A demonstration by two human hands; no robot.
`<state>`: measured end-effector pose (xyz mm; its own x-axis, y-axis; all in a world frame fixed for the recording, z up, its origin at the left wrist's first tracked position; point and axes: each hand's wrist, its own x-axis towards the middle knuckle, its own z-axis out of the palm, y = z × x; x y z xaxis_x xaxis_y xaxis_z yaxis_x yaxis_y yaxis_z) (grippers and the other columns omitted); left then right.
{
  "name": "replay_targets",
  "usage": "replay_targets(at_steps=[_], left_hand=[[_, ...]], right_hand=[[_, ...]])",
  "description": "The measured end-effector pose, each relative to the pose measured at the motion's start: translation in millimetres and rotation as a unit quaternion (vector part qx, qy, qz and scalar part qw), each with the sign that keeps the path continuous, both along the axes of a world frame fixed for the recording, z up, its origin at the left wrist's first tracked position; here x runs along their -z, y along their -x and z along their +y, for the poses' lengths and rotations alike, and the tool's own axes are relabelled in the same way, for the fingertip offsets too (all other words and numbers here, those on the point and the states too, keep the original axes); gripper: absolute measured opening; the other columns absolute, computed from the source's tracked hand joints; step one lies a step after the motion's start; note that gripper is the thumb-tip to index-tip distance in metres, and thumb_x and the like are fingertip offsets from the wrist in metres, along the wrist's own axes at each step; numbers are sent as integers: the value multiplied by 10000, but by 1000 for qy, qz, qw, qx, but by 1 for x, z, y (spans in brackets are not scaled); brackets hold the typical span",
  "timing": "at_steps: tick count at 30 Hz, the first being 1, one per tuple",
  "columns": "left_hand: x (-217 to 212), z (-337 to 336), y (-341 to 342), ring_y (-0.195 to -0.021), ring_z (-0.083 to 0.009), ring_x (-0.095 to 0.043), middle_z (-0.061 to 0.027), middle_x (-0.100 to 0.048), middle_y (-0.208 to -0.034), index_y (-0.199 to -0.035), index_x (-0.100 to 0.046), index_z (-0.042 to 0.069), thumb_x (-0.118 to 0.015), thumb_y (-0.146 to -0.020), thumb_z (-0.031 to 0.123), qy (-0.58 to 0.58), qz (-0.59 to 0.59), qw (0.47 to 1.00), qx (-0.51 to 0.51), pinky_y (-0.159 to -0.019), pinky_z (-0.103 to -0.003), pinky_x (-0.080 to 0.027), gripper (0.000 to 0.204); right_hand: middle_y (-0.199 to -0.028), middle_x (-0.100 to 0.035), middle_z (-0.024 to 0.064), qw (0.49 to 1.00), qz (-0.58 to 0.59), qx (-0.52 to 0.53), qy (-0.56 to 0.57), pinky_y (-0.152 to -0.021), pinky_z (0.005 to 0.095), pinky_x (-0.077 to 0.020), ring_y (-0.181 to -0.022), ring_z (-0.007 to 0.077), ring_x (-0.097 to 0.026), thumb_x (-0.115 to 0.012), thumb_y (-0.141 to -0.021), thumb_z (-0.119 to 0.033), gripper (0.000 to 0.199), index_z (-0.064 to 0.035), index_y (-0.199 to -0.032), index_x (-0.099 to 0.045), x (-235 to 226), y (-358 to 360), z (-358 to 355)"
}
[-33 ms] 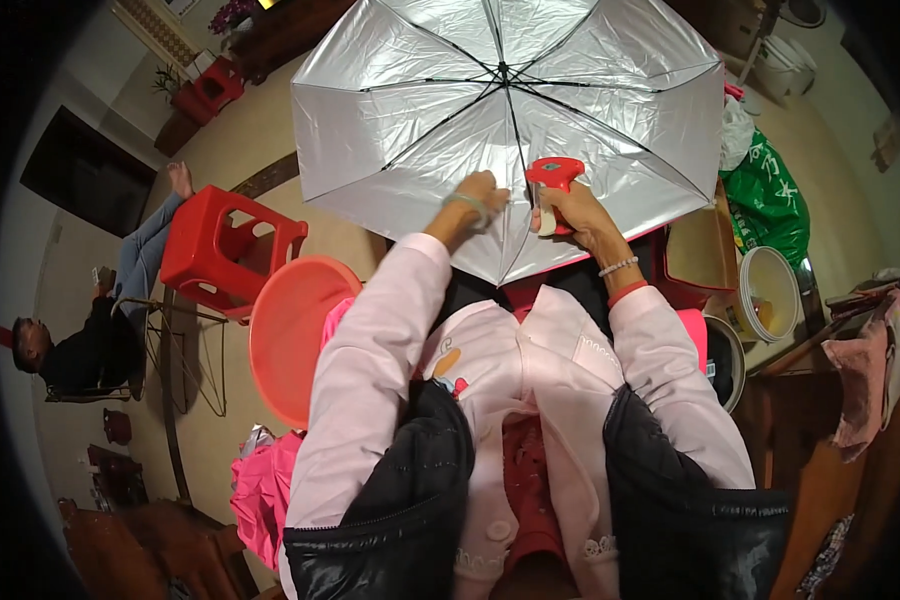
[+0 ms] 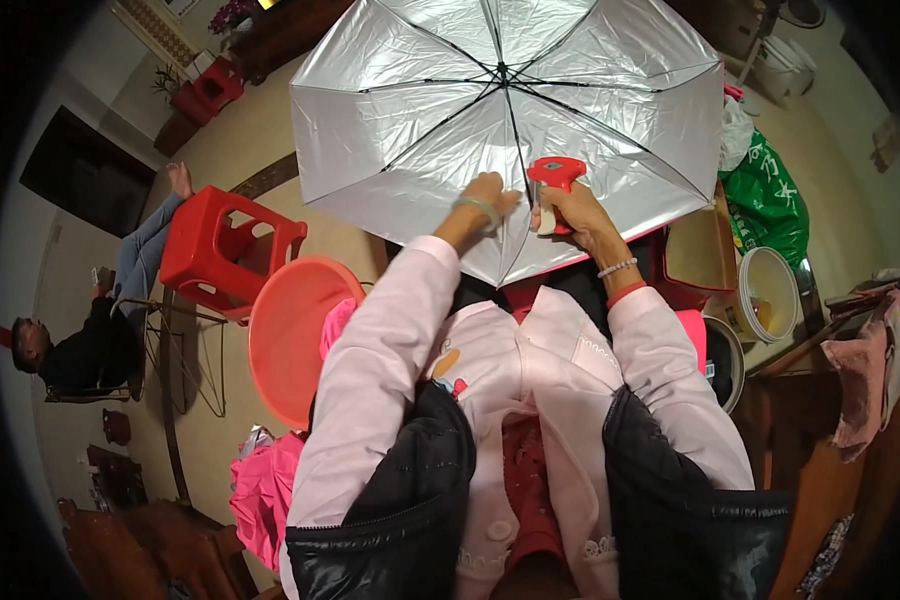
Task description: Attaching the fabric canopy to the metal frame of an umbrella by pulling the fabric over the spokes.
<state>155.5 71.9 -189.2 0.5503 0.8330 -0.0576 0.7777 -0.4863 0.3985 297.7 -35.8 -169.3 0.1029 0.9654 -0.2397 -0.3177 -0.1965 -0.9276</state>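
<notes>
Umbrella spread wide, red tool in the right hand

The umbrella lies in front of the wearer, its silver inside facing up and its lower tip close to the lap. Dark ribs fan out from the hub.

The right hand's grip is narrow, wrapped around the tool, which has a red head and a pale lever. The tool sits over the lower part of the lining, just right of the middle rib. The left hand is on the other side of that rib, fingers bent toward it; I cannot tell whether its grip holds the cloth or the rib.

To the left stand a red stool and, just beside it, a coral basin. Pink cloth lies lower down. Farther left, a person sits on a chair. To the right are a green bag and, below it, a white tub.
</notes>
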Motion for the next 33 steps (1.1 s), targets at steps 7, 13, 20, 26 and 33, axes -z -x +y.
replay_targets(at_steps=[7,13,20,26,33], left_hand=[[30,-23,-16,-791,-324,-591,-149,-581,-845,-902,-559,22,-499,-796,309,-178,40,982,-53,-719,-400,-484,312],[35,-2,6,-827,-345,-604,-211,-604,-898,-870,-552,7,-458,-814,148,-82,49,991,-95,-709,-398,-492,178],[48,-16,18,-804,-350,-604,-190,-604,-855,-838,-561,17,-468,-814,163,-140,-1,985,-99,-699,-405,-493,176],[47,-17,24,-783,-352,-609,-198,-608,-845,-819,-586,25,-465,-809,147,-127,14,984,-126,-688,-407,-496,172],[68,3,44,-644,-355,-613,-250,-602,-710,-744,-582,-29,-442,-773,137,-67,-131,977,-152,-616,-427,-486,220]], right_hand=[[-658,-559,114,993,54,101,21,-446,323,-484,-512,208,-579,-508,-785,-84,154,21,-897,-495,9,-6,-5],[-679,-550,128,982,152,106,32,-454,339,-489,-523,229,-579,-521,-797,-89,190,8,-947,-454,27,-13,0],[-691,-553,136,989,124,71,39,-448,349,-492,-525,230,-583,-514,-810,-98,209,-1,-977,-435,37,-11,1],[-687,-548,129,995,91,23,31,-448,333,-503,-526,221,-584,-525,-813,-111,231,-1,-994,-432,39,6,-2],[-684,-545,111,995,85,-35,41,-464,330,-509,-526,207,-574,-541,-824,-143,232,-9,-993,-455,32,37,7]])
